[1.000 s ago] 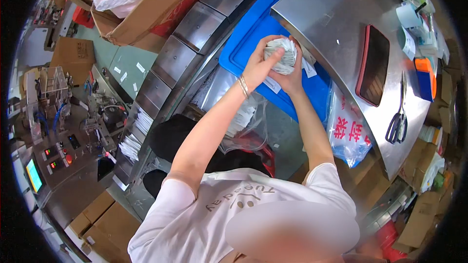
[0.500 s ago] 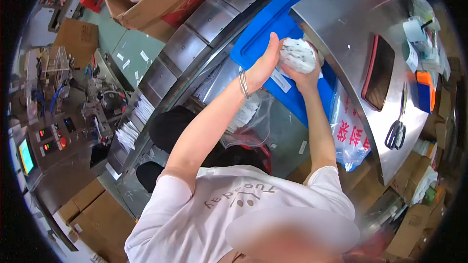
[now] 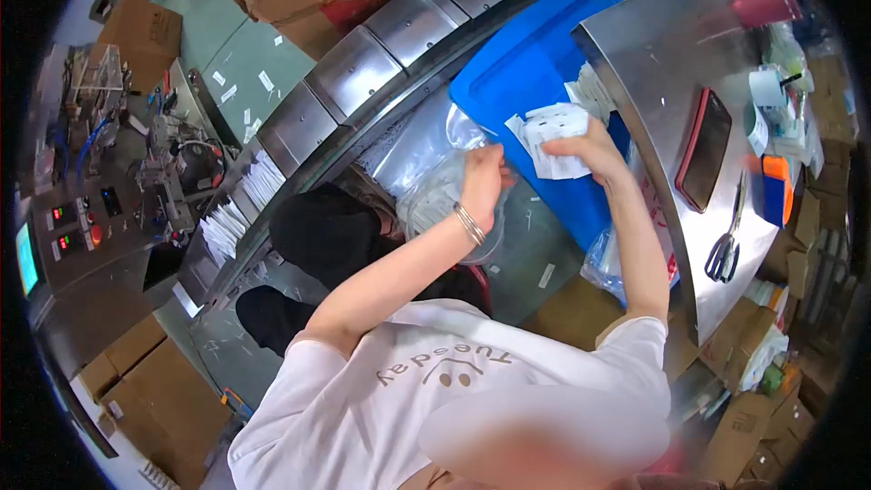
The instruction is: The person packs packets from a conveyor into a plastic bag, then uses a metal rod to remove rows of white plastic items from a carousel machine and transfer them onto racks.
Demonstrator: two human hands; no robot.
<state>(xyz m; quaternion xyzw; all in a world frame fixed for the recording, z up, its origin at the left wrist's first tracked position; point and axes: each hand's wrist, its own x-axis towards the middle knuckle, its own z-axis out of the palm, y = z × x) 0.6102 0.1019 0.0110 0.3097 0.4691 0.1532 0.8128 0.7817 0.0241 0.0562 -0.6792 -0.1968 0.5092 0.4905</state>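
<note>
White paper slips are forming a loosely fanned stack above the blue plastic tray, printed faces turning upward. Their free edges are pointing toward the tray's left side; the leftmost slip's long axis is slanting roughly along that edge, while the whole stack's is hard to tell. Of the hands, the right is closing thumb and fingers around the stack; the left is hanging half-curled just left of the tray, its contents impossible to tell. Right of the tray, a smartphone and scissors are resting on the steel worktop.
</note>
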